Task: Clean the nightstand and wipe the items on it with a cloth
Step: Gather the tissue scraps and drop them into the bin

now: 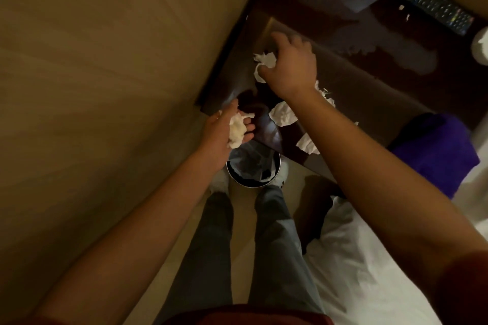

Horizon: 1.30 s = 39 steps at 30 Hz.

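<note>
Gathering: the right hand (pixel 289 66) is pinching a crumpled tissue (pixel 265 60) on the nightstand (pixel 356 42).
Left hand (pixel 229 126): fingers are cupping a tissue wad (pixel 237 129) above the bin (pixel 253 166).
Risk: loose wad is likely missing the bin; the purple cloth (pixel 435 150) is lying untouched.

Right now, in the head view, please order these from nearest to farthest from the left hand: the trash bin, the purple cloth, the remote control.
1. Trash bin: just below the left hand, on the floor.
2. Purple cloth: far to the right, at the nightstand's near edge.
3. Remote control: top right corner, on the nightstand.
</note>
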Each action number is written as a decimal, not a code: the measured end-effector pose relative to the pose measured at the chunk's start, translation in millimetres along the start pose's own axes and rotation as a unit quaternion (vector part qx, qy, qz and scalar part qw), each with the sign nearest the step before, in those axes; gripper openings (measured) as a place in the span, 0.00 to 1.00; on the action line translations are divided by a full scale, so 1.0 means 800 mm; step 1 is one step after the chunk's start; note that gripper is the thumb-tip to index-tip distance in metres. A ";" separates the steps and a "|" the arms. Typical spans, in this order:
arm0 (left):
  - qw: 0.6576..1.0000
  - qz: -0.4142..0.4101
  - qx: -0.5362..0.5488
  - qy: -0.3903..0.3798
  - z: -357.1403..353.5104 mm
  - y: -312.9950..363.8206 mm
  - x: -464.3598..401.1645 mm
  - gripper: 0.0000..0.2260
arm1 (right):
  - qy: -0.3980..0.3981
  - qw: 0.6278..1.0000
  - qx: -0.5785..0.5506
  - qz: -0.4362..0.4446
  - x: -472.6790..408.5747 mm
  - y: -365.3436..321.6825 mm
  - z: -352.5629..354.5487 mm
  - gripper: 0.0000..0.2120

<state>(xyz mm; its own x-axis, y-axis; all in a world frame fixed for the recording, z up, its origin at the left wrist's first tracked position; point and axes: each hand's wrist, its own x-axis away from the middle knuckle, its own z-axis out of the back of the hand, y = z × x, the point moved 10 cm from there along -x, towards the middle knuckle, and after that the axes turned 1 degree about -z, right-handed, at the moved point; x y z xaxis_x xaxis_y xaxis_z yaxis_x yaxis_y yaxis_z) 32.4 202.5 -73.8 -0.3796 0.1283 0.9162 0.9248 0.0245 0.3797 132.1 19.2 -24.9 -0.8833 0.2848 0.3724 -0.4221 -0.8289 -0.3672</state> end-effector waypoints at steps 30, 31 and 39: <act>0.996 -0.072 0.017 -0.042 -0.039 -0.011 0.020 0.10 | 0.067 0.948 -0.310 -0.038 0.140 0.068 0.027 0.18; 0.998 -0.063 0.012 -0.027 -0.036 -0.019 0.017 0.10 | 0.043 0.956 -0.284 -0.064 0.135 0.082 0.019 0.22; 0.999 -0.032 -0.025 0.021 -0.023 -0.044 0.013 0.11 | -0.115 0.990 -0.057 -0.067 0.119 0.081 -0.058 0.20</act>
<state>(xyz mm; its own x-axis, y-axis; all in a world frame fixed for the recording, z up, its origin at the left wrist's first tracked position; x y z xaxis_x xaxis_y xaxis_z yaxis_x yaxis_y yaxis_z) -5.0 185.0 -75.2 -0.4404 0.0854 0.8937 0.8961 -0.0191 0.4435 10.9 14.7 -52.9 -0.7538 0.2611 0.6030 -0.5642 -0.7277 -0.3902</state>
